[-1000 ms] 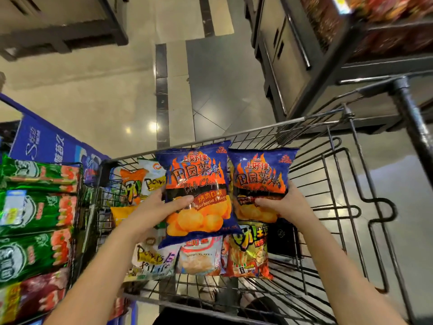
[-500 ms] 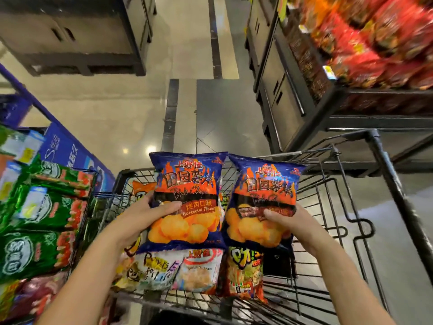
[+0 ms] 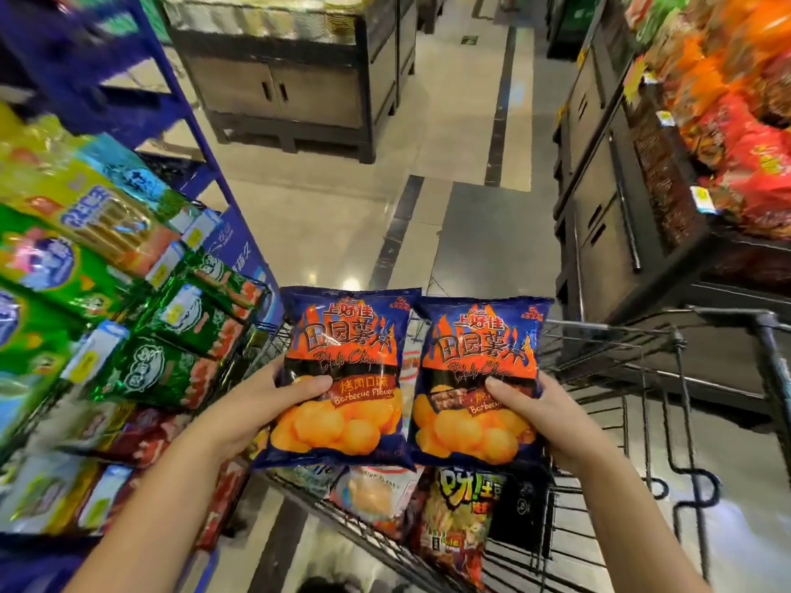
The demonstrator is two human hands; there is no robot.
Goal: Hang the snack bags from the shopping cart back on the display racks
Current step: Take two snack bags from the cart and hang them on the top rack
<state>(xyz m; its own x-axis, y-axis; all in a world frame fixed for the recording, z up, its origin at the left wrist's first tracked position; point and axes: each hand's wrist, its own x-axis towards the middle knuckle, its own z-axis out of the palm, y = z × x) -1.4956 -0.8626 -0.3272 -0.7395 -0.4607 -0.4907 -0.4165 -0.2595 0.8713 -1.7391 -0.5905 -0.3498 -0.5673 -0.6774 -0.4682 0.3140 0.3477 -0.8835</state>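
Note:
I hold two matching blue-and-orange barbecue potato chip bags side by side above the wire shopping cart [image 3: 642,378]. My left hand [image 3: 257,404] grips the left chip bag [image 3: 342,357] at its left edge, thumb across the front. My right hand [image 3: 543,408] grips the right chip bag [image 3: 479,361] at its right edge, thumb on the front. Below them, several more snack bags [image 3: 458,520] lie in the cart. The blue display rack [image 3: 188,104] on the left carries green and yellow snack bags [image 3: 171,361].
A dark shelf unit [image 3: 612,216] with red and orange snack packs stands on the right, close to the cart. A dark cabinet island [image 3: 295,92] stands ahead across the shiny tiled aisle floor [image 3: 342,216].
Both hands have lifted the two chip bags higher above the cart and brought them closer together. My view has tilted up, showing more of the aisle and the racks.

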